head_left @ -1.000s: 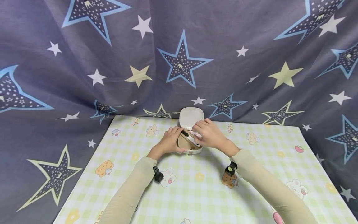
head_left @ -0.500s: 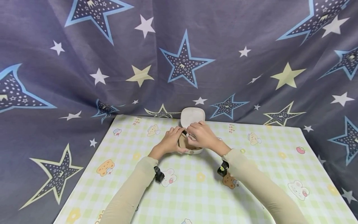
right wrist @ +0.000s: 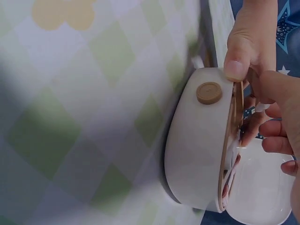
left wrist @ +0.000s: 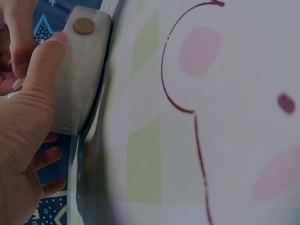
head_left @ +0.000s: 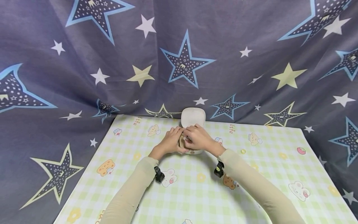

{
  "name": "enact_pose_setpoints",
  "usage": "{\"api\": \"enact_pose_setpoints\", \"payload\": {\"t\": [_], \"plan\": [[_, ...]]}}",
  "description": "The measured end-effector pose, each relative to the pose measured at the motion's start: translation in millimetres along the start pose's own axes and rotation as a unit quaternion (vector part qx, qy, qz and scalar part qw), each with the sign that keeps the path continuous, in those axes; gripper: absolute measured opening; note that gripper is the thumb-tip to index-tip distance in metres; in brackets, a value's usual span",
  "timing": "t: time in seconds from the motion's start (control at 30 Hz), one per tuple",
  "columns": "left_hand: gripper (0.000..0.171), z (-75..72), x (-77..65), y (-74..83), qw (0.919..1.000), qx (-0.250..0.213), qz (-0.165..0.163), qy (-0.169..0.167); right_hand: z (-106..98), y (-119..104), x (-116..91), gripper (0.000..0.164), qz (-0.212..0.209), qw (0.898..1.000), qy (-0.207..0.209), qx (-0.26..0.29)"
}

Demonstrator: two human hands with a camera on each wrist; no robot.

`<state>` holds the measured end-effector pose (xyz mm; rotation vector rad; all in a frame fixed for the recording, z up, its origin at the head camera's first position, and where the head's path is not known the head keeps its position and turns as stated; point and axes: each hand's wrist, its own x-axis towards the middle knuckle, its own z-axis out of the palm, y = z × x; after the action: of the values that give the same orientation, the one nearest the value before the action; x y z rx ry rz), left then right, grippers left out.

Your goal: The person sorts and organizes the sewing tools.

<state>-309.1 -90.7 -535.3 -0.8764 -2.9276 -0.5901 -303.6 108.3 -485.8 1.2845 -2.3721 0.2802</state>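
A small white box (head_left: 197, 152) with a round brown button (right wrist: 209, 93) on its front stands near the table's back edge. Its white lid (head_left: 193, 116) is tipped back, wide apart from the base. My left hand (head_left: 171, 140) grips the box's left side, thumb at the front rim by the button. Over the opening, my right hand (head_left: 199, 137) has its fingers bent inward, with a small white piece (right wrist: 262, 107) at the fingertips. What that piece belongs to is hidden by the hands. Along the brown inner rim, some contents show in the right wrist view.
A green-and-white checked cloth (head_left: 195, 199) with cartoon prints covers the table (head_left: 134, 186). Directly behind the lid hangs a dark blue curtain (head_left: 167, 96) with stars. Each wrist carries a black camera strap.
My right hand has moved left and inward over the box, now covering the black-tipped white stick visible inside earlier. My left hand keeps its grip on the box.
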Motion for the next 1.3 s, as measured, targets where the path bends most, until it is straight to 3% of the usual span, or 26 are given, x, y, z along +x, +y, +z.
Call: {"api": "enact_pose_setpoints", "payload": {"t": [0.73, 1.3], "plan": [[0.102, -1.1, -0.8, 1.3, 0.9999, -0.009, -0.004, -0.006, 11, -2, 4, 0.012, -0.026, 0.999, -0.04, -0.024], [0.099, -2.2, -1.7, 2.7, 1.0, -0.006, 0.0, 0.005, 15, -1, 7, 0.012, 0.0, 0.996, -0.09, -0.018]]}}
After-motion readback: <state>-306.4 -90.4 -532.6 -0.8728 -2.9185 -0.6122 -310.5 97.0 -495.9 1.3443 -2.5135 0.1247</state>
